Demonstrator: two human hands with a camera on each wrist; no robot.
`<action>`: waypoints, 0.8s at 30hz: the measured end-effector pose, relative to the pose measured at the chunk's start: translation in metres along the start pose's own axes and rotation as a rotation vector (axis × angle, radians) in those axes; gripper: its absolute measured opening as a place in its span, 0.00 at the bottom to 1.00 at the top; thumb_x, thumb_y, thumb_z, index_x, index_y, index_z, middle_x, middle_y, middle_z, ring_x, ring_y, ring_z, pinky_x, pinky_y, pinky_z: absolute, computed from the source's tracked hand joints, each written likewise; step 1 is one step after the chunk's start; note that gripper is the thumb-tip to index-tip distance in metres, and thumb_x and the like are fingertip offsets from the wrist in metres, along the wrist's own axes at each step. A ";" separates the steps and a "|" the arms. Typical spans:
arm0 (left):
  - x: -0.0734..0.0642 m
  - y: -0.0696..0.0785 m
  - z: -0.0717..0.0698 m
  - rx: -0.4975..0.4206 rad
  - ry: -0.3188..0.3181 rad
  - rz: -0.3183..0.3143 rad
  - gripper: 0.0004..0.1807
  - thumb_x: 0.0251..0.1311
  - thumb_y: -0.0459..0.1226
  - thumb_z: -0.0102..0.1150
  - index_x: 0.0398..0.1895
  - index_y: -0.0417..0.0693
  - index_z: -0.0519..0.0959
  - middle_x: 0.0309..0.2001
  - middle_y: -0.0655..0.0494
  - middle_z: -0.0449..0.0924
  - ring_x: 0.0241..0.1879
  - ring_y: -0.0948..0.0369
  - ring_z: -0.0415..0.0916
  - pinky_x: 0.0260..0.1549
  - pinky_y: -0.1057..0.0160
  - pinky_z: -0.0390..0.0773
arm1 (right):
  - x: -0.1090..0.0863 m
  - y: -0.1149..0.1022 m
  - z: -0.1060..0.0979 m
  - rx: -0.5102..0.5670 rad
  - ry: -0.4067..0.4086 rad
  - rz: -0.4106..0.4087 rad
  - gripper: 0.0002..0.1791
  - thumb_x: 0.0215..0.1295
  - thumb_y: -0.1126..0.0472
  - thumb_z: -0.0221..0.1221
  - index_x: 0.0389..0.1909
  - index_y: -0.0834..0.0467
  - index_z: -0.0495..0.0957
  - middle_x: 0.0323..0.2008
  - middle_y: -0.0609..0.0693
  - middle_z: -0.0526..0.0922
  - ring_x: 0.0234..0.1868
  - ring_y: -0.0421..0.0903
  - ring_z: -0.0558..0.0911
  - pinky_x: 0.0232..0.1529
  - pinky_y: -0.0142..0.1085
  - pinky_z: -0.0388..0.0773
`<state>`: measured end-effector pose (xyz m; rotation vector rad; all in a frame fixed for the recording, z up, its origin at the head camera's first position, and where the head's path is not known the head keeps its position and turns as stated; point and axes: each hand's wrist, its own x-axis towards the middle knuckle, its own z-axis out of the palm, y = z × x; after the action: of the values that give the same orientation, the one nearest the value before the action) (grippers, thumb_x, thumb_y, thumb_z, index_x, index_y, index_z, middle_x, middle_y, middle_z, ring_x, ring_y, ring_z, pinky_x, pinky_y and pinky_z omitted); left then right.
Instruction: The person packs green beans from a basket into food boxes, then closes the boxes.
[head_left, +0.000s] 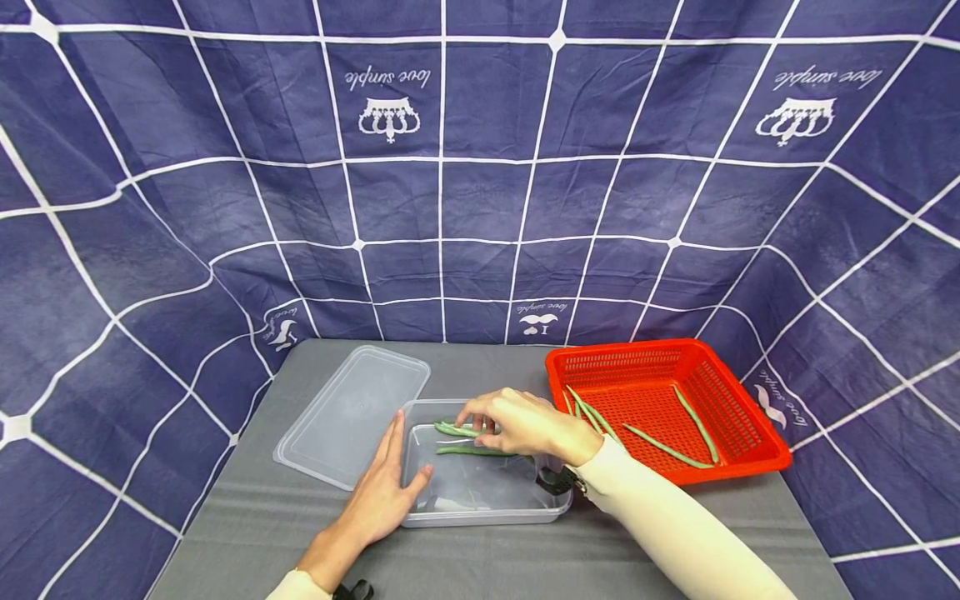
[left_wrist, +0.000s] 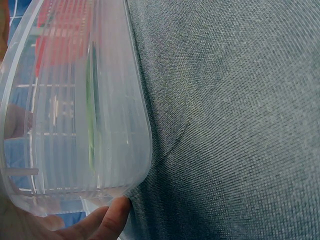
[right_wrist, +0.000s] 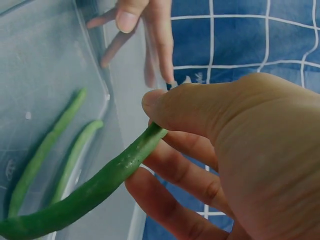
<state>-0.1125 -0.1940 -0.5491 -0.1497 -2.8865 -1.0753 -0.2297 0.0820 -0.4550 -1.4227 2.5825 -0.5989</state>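
A clear plastic container stands on the grey table in front of me. At its left wall lies my left hand, fingers straight along the outside and thumb over the rim. In the left wrist view, fingertips touch the container's lower corner. Above the container's back part, my right hand pinches a green bean between thumb and fingers. Two more green beans lie inside on the container's floor, one of them the longer bean in the right wrist view.
A red plastic basket at the right holds several green beans, including a curved bean. Left of the container lies a flat translucent lid. Blue cloth with white lines hangs around the grey table.
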 end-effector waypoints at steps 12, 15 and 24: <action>0.001 -0.001 0.001 0.002 0.001 -0.003 0.58 0.82 0.51 0.69 0.99 0.44 0.43 0.97 0.37 0.49 0.90 0.33 0.64 0.83 0.30 0.73 | 0.006 0.001 0.014 -0.012 -0.029 -0.015 0.19 0.75 0.60 0.79 0.62 0.44 0.91 0.43 0.38 0.93 0.38 0.28 0.85 0.38 0.25 0.81; 0.000 0.000 0.001 0.002 0.002 -0.004 0.58 0.82 0.52 0.69 0.99 0.44 0.44 0.97 0.37 0.49 0.90 0.33 0.64 0.83 0.30 0.73 | 0.008 0.002 0.017 -0.013 -0.036 -0.015 0.19 0.74 0.60 0.79 0.62 0.44 0.91 0.43 0.40 0.93 0.37 0.26 0.83 0.38 0.25 0.81; 0.000 0.000 0.000 0.003 -0.004 -0.013 0.58 0.82 0.52 0.69 0.99 0.44 0.44 0.97 0.38 0.49 0.89 0.33 0.65 0.83 0.30 0.74 | 0.012 0.003 0.025 -0.009 -0.049 -0.032 0.19 0.75 0.61 0.79 0.62 0.44 0.91 0.44 0.41 0.95 0.36 0.27 0.84 0.39 0.25 0.80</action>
<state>-0.1121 -0.1939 -0.5496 -0.1332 -2.8963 -1.0733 -0.2315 0.0662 -0.4780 -1.4651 2.5323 -0.5501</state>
